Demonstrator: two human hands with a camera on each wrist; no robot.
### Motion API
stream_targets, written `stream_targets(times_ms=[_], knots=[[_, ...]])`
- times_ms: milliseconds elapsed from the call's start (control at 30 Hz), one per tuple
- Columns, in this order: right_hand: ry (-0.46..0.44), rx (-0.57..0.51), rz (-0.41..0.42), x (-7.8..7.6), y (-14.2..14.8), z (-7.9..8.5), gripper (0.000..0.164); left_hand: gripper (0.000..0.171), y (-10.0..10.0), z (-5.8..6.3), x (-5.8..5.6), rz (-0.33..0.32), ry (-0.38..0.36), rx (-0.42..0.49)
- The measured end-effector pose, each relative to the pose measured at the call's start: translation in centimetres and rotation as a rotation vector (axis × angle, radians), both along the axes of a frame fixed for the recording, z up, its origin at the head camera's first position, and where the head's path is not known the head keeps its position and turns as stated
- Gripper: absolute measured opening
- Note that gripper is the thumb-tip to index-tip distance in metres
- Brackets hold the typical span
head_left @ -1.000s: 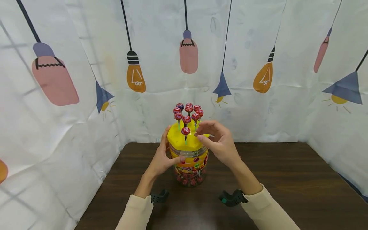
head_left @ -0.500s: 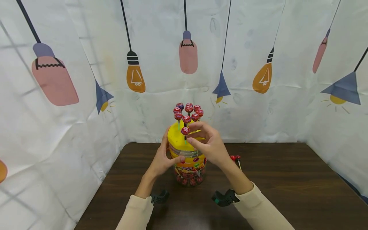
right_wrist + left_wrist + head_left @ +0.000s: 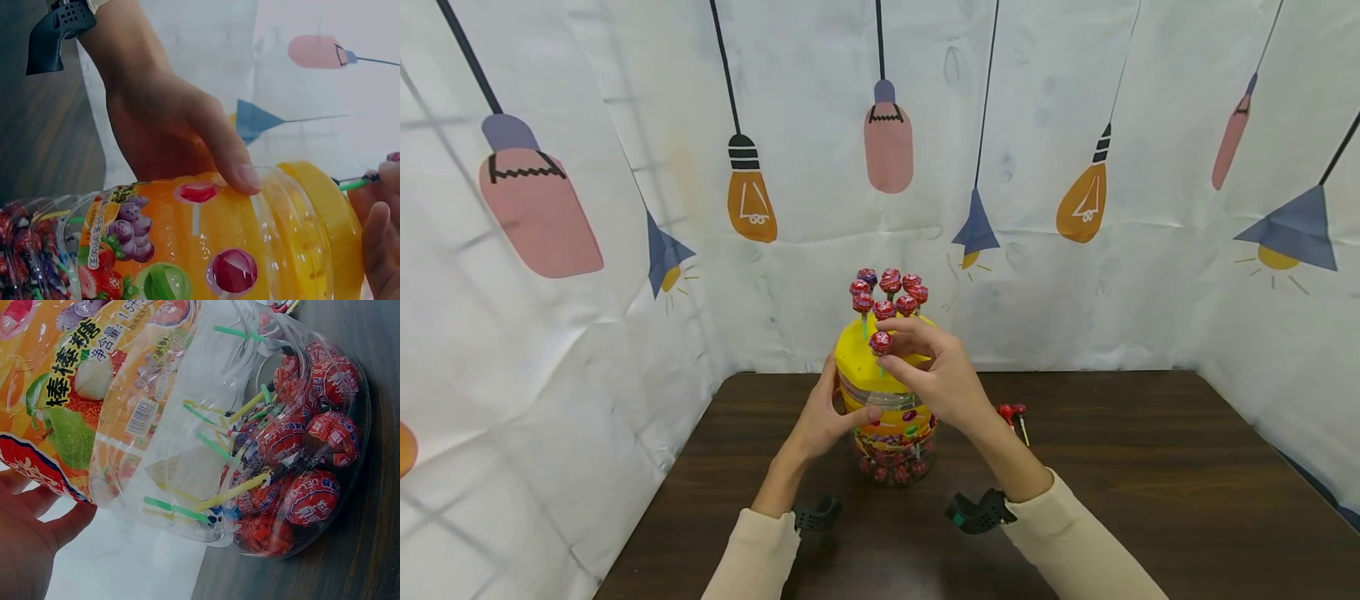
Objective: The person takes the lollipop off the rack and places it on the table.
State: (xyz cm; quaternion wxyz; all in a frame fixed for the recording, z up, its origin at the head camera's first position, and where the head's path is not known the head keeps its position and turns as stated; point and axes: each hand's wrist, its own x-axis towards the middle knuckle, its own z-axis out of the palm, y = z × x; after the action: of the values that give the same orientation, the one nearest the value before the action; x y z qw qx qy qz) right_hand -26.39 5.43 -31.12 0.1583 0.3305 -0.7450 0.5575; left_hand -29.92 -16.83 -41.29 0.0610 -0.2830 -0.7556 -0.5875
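a: where's the jar [image 3: 895, 429]?
b: upright on the dark table [image 3: 1150, 492], between the two arms, with its yellow lid [image 3: 856, 360] on.
a: and the left hand [image 3: 822, 419]?
b: partly open, wrapped round the jar's side just below the lid, thumb across the front. it has hold of the jar.
a: what about the right hand [image 3: 942, 377]?
b: above the lid, nearly closed, thumb and fingers curled round the front lollipop [image 3: 881, 342]. how firmly, i can't tell.
a: is that one clear of the lid?
b: no, its stick stands in the lid, near the front edge. the other lollipops [image 3: 891, 282] stand upright behind it, bunched toward the back.
a: anything inside the jar?
b: yes, wrapped candies [image 3: 312, 497] at the bottom, with green and yellow sticks among them, seen from the left wrist.
a: and on the table?
b: loose lollipops [image 3: 1018, 412] lie to the right of the jar, partly hidden by the right forearm. behind everything hangs a white backdrop [image 3: 1037, 58] printed with lamps.
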Motion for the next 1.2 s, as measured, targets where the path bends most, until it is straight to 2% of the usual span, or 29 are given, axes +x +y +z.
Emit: stream_targets(times_ms=[300,700,933,1200], knots=[[0.035,-0.064,-0.019,-0.1,-0.5,-0.2,0.033,0.100,-0.1,-0.2,-0.1,-0.003,0.004,-0.003],[0.103,-0.205,0.007,0.1,0.3,0.1,0.040,0.100,0.0,0.0,0.1,0.014,-0.009,-0.017],[0.044,-0.260,0.095,0.0,2.4,-0.8,0.036,0.100,0.2,0.1,0.1,-0.001,-0.005,-0.005],[0.007,-0.250,0.093,0.2,5.0,-2.4,0.042,0.101,0.1,-0.2,-0.1,-0.023,0.021,0.006]])
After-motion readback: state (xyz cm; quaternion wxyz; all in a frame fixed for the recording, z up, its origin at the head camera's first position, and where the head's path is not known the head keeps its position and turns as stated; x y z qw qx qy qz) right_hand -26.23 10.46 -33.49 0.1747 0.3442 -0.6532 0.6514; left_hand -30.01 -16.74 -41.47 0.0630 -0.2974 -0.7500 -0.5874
